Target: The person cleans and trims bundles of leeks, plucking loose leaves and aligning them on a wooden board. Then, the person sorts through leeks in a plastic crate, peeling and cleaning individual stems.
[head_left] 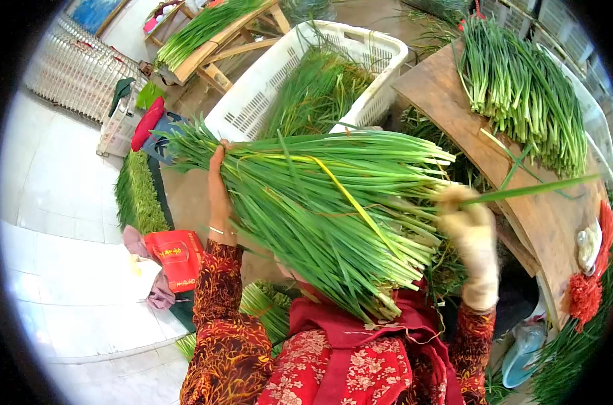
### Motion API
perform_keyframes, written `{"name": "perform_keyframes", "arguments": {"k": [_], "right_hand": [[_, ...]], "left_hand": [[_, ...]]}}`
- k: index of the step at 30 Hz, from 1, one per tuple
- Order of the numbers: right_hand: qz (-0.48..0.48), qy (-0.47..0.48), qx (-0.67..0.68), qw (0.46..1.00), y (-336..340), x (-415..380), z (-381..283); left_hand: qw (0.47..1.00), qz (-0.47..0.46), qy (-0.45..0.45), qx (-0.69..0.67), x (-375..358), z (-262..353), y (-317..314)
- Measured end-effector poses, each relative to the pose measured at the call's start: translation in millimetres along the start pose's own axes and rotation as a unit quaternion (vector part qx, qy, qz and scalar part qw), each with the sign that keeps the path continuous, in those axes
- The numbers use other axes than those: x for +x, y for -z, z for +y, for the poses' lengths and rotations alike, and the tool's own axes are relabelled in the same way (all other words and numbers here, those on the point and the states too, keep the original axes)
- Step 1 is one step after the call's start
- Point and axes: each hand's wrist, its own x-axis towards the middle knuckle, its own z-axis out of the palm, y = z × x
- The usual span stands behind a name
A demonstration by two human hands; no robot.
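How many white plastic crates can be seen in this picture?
1 is clear: the white crate behind the held bundle of green stalks, filled with more greens. Pale grid-like racks stand at the upper left and upper right edges; these might be further crates.

Both hands hold a big bundle of green leaves (320, 202): left hand (219, 182) near the tips, gloved right hand (472, 236) near the cut ends, above a white crate (252, 101).

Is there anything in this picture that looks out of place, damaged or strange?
One yellow leaf runs slantwise through the green bundle held between the left hand and the gloved right hand; it looks wilted. A single green leaf also sticks out sideways over the wooden board.
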Motion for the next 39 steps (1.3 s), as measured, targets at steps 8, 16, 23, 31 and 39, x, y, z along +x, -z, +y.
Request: {"name": "perform_keyframes", "arguments": {"k": [8,16,23,31,39], "right_hand": [[0.032,-0.22,0.295,0.929,23.2,-10.0,42.9],[0.145,-0.124,0.246,0.95,26.3,7.9,17.6],[-0.041,0.151,-0.243,0.957,-60.9,112.6,-6.5],[-0.02,0.004,0.22,0.975,-33.3,99.9,18.6],[-0.008,-0.006,0.223,0.975,-11.6,95.3,15.5]], "left_hand": [[0.993,-0.027,-0.034,-0.113,8.4,-2.6,0.0],[0.986,-0.057,-0.011,-0.153,6.3,-0.8,-10.7],[0.977,-0.141,-0.055,-0.152,7.0,5.2,-26.3],[0.973,-0.142,-0.036,-0.176,6.1,2.4,-32.5],[0.976,-0.12,-0.045,-0.177,11.9,-0.4,-30.9]]}}
